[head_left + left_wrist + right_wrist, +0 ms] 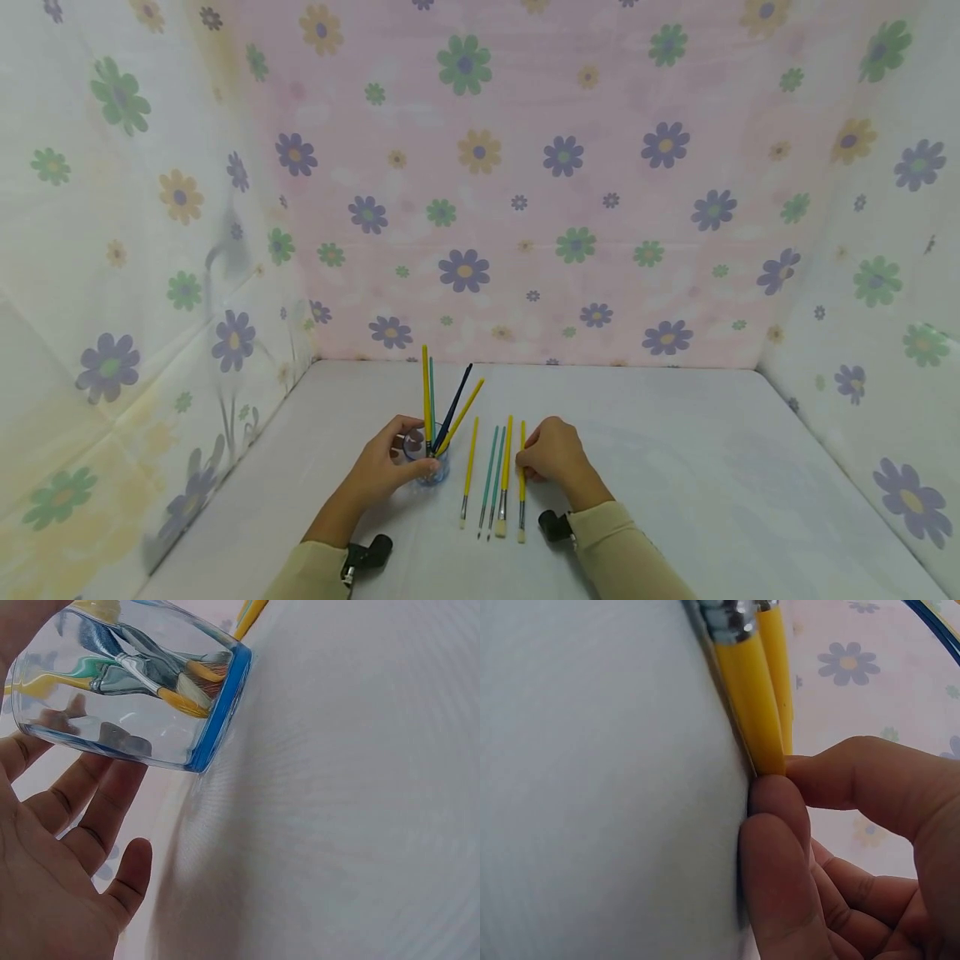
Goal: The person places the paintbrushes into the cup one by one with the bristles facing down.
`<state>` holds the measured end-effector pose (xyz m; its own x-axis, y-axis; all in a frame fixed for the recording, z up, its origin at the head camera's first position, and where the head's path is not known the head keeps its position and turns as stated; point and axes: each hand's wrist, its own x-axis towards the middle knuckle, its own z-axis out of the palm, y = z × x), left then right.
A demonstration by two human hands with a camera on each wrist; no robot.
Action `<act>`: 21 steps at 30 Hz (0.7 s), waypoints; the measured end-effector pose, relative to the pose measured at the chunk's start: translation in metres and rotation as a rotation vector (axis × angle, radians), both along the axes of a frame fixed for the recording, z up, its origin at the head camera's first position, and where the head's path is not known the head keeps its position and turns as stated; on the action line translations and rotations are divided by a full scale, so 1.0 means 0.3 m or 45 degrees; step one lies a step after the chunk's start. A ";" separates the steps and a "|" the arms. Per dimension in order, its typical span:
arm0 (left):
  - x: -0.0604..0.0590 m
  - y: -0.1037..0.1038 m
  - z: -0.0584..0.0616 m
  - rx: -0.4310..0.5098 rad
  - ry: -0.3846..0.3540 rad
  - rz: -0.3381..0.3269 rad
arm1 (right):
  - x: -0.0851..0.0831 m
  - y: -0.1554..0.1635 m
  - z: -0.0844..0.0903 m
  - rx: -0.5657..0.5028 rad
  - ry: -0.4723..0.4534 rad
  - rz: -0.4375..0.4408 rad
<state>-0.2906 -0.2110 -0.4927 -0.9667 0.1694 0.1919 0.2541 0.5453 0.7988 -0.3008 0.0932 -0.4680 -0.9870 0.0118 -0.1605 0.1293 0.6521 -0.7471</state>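
Note:
My left hand (378,467) grips a clear glass (439,475), thumb across its near side and fingers behind. Inside it stand several paintbrushes, bristles down: a tall yellow one (426,383), a green one (432,392), a dark blue one (453,402) and a leaning yellow one (467,408). The left wrist view shows the blue base of the glass (221,712) at the table surface. With thumb and fingertips, my right hand (557,454) pinches the handle of a yellow paintbrush (522,496), the rightmost in a row on the table. Its metal collar (727,619) shows in the right wrist view.
Left of the pinched brush lie a wide yellow paintbrush (506,467), two thin green paintbrushes (487,483) and another yellow paintbrush (470,467), bristles toward me. The white table (712,483) has flower-patterned cloth (525,192) at its back and sides.

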 end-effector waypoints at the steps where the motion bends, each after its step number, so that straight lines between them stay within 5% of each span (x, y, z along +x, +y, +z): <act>1: -0.001 0.000 -0.001 -0.002 -0.002 -0.001 | -0.001 0.000 -0.001 0.006 0.002 0.003; 21: 0.001 0.000 0.002 -0.008 -0.001 0.000 | -0.019 0.014 -0.020 -0.025 -0.040 -0.006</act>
<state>-0.2902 -0.2110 -0.4920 -0.9667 0.1709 0.1904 0.2539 0.5500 0.7956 -0.3067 0.0973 -0.4739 -0.9814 0.0128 -0.1915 0.1557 0.6365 -0.7554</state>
